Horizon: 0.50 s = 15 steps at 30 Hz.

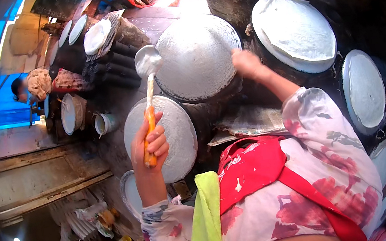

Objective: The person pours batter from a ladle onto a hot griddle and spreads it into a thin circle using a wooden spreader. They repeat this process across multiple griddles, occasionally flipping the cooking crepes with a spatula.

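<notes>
My left hand (152, 142) is wrapped around the orange handle of a ladle (148, 60), whose bowl is coated with thick white batter. Behind that hand lies a wide round vessel of white batter (177, 140). At the right rim of a large round griddle (195, 58), my right hand (247, 63) is curled and blurred by motion. Whether anything is in its fingers cannot be made out. A thin whitish film covers the griddle, and its rim is dark and flaky.
To the right, a round griddle carries a white sheet with a lifted edge (295, 34); another pale round (364, 90) sits beyond it. Folded newspaper (251, 120) lies before my red apron. A white bucket (105, 123) stands left. Farther back is another person (40, 82).
</notes>
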Each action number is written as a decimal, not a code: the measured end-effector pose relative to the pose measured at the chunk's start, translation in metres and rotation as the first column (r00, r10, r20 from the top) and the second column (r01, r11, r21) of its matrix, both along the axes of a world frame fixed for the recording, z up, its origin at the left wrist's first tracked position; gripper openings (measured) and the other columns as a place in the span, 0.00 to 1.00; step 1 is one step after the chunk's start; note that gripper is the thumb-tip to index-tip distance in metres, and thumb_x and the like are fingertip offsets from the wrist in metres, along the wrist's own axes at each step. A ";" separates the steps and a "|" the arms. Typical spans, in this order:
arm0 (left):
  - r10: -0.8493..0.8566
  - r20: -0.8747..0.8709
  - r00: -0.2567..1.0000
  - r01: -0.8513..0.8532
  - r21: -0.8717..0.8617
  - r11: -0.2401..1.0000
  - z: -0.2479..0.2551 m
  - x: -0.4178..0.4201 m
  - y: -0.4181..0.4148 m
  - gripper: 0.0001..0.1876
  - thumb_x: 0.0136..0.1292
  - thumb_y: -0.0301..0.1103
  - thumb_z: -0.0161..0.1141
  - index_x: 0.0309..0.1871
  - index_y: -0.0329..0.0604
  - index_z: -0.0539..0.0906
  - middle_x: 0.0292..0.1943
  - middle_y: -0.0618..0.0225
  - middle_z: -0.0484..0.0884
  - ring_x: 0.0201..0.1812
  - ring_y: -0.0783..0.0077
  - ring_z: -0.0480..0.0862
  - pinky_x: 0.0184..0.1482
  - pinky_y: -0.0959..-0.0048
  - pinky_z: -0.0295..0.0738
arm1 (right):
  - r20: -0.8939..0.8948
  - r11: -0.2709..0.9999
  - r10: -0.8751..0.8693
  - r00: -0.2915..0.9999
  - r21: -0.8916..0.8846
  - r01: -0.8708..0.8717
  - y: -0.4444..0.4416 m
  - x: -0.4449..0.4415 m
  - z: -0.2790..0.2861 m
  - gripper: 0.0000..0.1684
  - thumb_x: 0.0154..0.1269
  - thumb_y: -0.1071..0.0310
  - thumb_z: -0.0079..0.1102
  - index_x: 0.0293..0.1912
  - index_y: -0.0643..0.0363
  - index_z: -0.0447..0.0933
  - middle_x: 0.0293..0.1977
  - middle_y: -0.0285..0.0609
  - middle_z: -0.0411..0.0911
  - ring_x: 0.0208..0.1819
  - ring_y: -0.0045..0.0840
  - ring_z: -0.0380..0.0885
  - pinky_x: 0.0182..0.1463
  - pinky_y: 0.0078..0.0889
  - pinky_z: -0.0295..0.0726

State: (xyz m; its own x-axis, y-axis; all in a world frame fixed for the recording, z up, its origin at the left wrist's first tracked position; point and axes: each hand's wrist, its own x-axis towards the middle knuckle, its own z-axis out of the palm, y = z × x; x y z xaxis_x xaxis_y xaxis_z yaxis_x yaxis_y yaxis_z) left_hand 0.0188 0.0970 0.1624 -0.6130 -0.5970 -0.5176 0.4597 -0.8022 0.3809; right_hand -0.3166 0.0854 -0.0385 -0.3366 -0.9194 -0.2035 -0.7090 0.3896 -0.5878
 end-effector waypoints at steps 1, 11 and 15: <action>-0.016 0.012 1.000 0.016 -0.001 1.000 0.002 -0.003 -0.001 0.20 0.74 0.38 0.38 0.59 0.30 0.65 0.20 0.75 0.66 0.12 0.86 0.67 0.15 0.83 0.66 | 0.037 0.991 -0.136 0.990 -0.001 0.136 -0.002 -0.019 -0.003 0.18 0.65 0.66 0.35 0.44 0.66 0.72 0.36 0.61 0.78 0.42 0.52 0.77 0.45 0.52 0.74; -0.297 0.344 0.891 0.384 -0.221 0.896 -0.036 -0.090 -0.036 0.13 0.68 0.36 0.50 0.50 0.39 0.68 0.21 0.74 0.67 0.14 0.83 0.66 0.16 0.81 0.65 | 0.240 0.923 -0.212 0.947 -0.268 0.275 0.093 0.024 -0.016 0.19 0.66 0.60 0.42 0.50 0.60 0.71 0.37 0.62 0.76 0.43 0.54 0.75 0.46 0.52 0.72; -0.254 0.581 0.773 0.519 -0.349 0.780 -0.072 -0.134 -0.037 0.12 0.64 0.34 0.54 0.47 0.42 0.68 0.21 0.72 0.70 0.15 0.80 0.70 0.15 0.79 0.66 | 0.393 0.901 -0.248 0.885 -0.242 0.359 0.106 0.034 -0.033 0.20 0.65 0.60 0.44 0.51 0.61 0.71 0.39 0.62 0.76 0.44 0.54 0.74 0.47 0.49 0.73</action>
State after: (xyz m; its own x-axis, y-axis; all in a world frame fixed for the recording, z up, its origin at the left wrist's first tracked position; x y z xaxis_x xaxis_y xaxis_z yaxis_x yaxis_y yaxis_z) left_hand -0.1155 0.0602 0.0902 -0.5954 -0.6056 -0.5280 -0.1999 -0.5248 0.8274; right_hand -0.2824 0.1919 -0.0713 -0.5685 -0.8177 -0.0905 -0.3146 0.3178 -0.8945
